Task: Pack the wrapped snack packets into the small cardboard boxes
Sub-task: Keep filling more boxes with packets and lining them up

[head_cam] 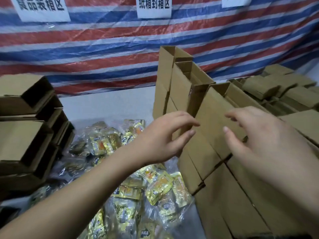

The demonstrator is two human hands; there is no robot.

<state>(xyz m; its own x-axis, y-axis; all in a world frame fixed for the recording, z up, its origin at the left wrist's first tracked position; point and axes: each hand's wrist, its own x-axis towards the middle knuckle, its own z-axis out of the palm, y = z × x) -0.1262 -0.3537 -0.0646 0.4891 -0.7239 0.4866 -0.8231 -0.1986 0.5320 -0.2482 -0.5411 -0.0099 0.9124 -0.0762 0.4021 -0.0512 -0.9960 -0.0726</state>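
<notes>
Reaching toward upright small cardboard boxes (212,121) at 1 o'clock, left hand (162,137) and right hand (259,140) hover with fingers loosely spread, holding nothing. Snack packets (131,178) lie heaped at 6 o'clock, unpacked; most packing apparently remains.

A striped sheet behind a white table

A big plastic sheet (103,54) with red, blue and white stripes hangs at the back like a wall. Three white paper signs (154,6) with black writing are stuck on it. The table top (107,106) below is white.
</notes>
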